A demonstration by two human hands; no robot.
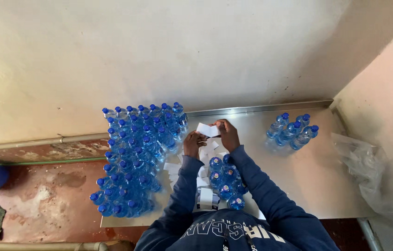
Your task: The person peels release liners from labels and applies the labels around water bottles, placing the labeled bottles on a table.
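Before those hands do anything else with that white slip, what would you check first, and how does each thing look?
1. White slip held by both hands: ok, left hand and right hand pinch it above the table.
2. Bottles in reach: ok, a small cluster stands between the forearms.
3. Big block of blue-capped bottles upright: ok.
4. More loose slips on the metal table: ok.
5. Four bottles at the far right upright: ok.
6. Slip's sticky side or print: cannot tell.
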